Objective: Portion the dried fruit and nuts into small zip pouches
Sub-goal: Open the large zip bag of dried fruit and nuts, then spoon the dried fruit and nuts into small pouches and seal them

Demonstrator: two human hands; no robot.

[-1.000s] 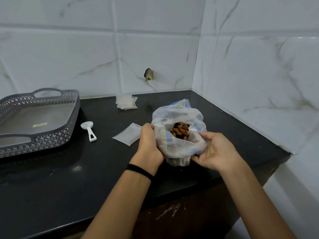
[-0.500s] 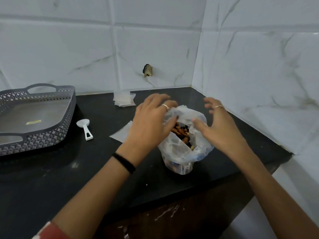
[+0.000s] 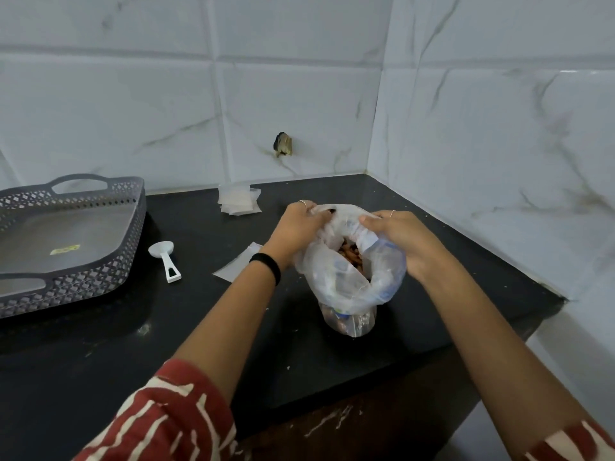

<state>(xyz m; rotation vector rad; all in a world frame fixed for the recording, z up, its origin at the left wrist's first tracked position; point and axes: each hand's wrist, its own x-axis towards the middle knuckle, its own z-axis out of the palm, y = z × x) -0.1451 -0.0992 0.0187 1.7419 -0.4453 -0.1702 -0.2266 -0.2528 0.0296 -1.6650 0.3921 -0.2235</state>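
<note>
Now your left hand [image 3: 296,224] and right hand [image 3: 402,242] have gone from hovering open to pinching the big bag's [image 3: 349,281] rolled rim, holding its mouth wide over the nuts [image 3: 351,256]; beyond, scoop [image 3: 165,259] and pouches [image 3: 238,201] lie untouched, so portioning hasn't started.

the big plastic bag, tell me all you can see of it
The big plastic bag is clear, crinkled film with blue print, standing upright on the black counter. Its mouth is open, showing brown nuts inside. The left hand and right hand each grip its rim on opposite sides.
</note>
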